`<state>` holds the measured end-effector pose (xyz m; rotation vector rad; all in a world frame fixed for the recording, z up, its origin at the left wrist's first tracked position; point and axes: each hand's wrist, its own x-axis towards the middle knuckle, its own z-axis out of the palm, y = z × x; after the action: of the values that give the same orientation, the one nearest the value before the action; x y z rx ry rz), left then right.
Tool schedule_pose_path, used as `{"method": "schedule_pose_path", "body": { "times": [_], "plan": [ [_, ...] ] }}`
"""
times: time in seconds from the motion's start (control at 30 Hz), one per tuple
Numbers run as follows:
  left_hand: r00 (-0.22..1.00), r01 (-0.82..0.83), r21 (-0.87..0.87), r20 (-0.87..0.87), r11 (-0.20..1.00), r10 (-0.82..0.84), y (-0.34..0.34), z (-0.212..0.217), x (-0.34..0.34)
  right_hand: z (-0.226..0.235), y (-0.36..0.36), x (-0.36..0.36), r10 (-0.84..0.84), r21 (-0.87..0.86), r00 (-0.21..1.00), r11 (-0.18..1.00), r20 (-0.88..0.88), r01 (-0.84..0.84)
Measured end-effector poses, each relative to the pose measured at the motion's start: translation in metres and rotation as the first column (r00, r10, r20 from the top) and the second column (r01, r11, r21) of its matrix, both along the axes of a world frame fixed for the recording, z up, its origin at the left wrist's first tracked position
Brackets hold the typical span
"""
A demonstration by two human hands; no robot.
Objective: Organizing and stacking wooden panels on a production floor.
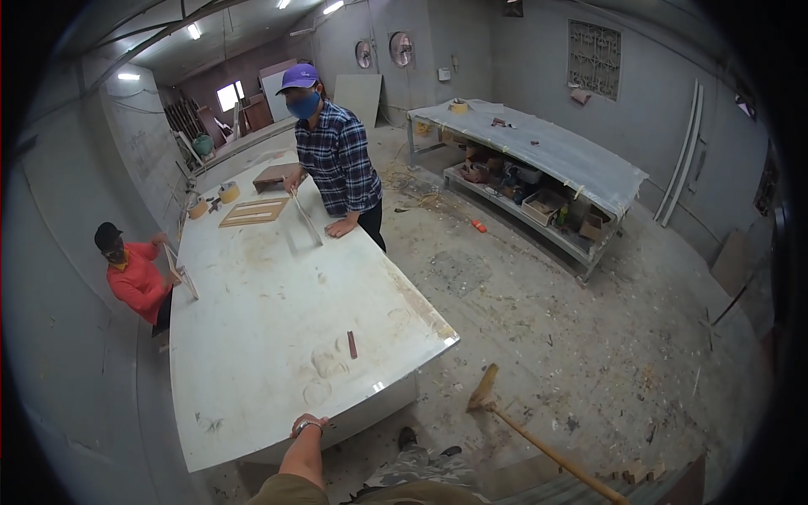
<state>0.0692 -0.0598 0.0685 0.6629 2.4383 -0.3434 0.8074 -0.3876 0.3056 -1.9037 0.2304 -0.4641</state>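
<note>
My left hand (310, 422), with a band on its wrist, rests on the near edge of a long white-topped table (252, 370). Its fingers lie along the edge, holding nothing. Beyond it on the tabletop lies a small dark red stick (352, 344), apart from the hand. My right hand is out of view. A broom (484, 387) stands to the right of my feet, its wooden handle (547, 449) slanting to the lower right; what supports it is not visible.
A person in plaid (337, 156) stands at the table's right side holding a thin frame (307, 220); another in red (139, 282) holds a frame at the left. A slatted wooden panel (254, 212) and tape rolls (198, 208) lie farther along. A covered workbench (539, 151) stands right.
</note>
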Motion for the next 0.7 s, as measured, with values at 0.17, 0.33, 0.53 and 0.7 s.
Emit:
{"method": "schedule_pose_path", "body": {
  "times": [0.17, 0.33, 0.53, 0.7],
  "plan": [
    [0.999, 0.032, 0.041, -0.010, 0.999, -0.032, 0.001, 0.017, 0.020, 0.037, 0.014, -0.042, 0.319, 0.258, 0.936, 0.901, 0.150, -0.348],
    [0.999, 0.050, 0.065, -0.018, 0.997, -0.049, -0.012, 0.026, 0.027, -0.007, -0.010, -0.012, -0.016, -0.090, 0.999, 0.996, -0.041, 0.012],
    [0.996, 0.094, 0.068, -0.017, 0.993, -0.093, -0.019, 0.027, 0.027, 0.001, -0.002, -0.016, 0.072, -0.063, 0.993, 0.996, 0.090, -0.067],
    [0.993, 0.120, 0.072, -0.033, 0.990, -0.118, -0.022, 0.030, 0.026, 0.047, 0.008, -0.053, 0.056, -0.123, 0.998, 0.991, 0.022, -0.053]
  ]
}}
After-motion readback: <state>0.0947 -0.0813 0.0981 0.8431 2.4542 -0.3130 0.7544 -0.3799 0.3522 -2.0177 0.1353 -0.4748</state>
